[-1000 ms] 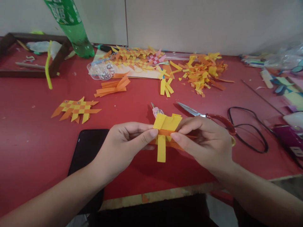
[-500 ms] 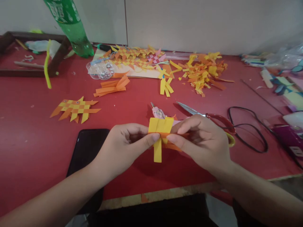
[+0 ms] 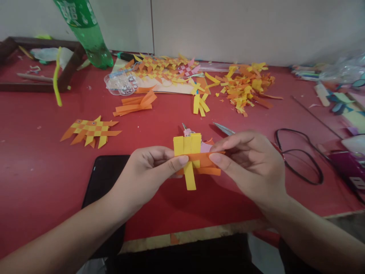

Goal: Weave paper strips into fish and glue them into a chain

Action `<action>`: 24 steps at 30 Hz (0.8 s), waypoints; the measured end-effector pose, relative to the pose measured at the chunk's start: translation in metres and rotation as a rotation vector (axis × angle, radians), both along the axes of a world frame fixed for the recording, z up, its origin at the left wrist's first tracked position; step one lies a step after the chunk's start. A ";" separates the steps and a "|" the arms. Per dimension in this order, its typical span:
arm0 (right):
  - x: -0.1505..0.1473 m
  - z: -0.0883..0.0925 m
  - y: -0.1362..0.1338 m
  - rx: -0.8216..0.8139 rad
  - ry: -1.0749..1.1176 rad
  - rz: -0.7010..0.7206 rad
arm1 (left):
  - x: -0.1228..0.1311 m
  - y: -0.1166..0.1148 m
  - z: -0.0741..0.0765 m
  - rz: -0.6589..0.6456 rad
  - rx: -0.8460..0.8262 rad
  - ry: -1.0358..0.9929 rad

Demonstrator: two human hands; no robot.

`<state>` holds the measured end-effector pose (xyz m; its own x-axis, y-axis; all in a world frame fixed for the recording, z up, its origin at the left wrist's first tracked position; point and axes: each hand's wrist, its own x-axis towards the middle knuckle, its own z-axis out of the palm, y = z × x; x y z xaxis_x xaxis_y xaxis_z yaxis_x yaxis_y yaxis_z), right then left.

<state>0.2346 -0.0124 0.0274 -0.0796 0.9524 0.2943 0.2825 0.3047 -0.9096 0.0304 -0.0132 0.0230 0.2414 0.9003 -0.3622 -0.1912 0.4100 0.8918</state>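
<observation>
Yellow and orange paper strips [image 3: 186,145], woven across one another, are held up between my two hands over the table. My left hand [image 3: 152,171] pinches the left side, its thumb pressed on the crossing. At the right, my right hand [image 3: 251,167] grips the end of an orange strip [image 3: 203,159] between thumb and fingers. One yellow strip [image 3: 190,177] hangs down below the weave. Behind the paper lies a pink pen-like tool [image 3: 187,131] with a metal tip, partly hidden. Scissors [image 3: 224,129] lie behind my right hand, which covers their handles.
Woven paper fish [image 3: 91,131] lie at the left, above a black phone [image 3: 95,194]. Farther back are a green bottle [image 3: 91,42], orange strips [image 3: 135,103], a clear case [image 3: 121,84] and a heap of paper scraps [image 3: 245,85]. A black cord [image 3: 302,152] loops at the right.
My right hand has shifted right along the orange strip, so more of it shows. The woven piece has moved slightly left and up, and the hanging yellow strip now tilts.
</observation>
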 end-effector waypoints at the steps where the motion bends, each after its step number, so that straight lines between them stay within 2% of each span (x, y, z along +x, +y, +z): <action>1: 0.000 0.000 0.000 0.009 -0.009 -0.010 | 0.001 0.000 0.000 0.008 -0.019 -0.015; 11: 0.024 -0.009 0.022 0.165 -0.081 -0.252 | 0.000 0.003 -0.007 0.135 -0.144 -0.149; 15: 0.030 -0.008 0.029 0.226 -0.266 -0.325 | -0.001 0.005 -0.006 0.158 -0.185 -0.215; 17: 0.030 -0.007 0.030 0.257 -0.468 -0.263 | -0.001 0.006 -0.005 0.189 -0.199 -0.256; 21: 0.030 -0.008 0.029 0.235 -0.892 0.144 | -0.001 0.009 -0.005 0.309 -0.201 -0.301; 24: 0.032 -0.015 0.027 0.196 -1.028 0.244 | -0.002 0.010 -0.005 0.369 -0.199 -0.291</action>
<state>0.2666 0.0142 0.0127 -0.5576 0.8208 0.1239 0.7963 0.5710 -0.1997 0.0288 -0.0035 0.0179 0.0363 0.8651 -0.5003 -0.5840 0.4247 0.6918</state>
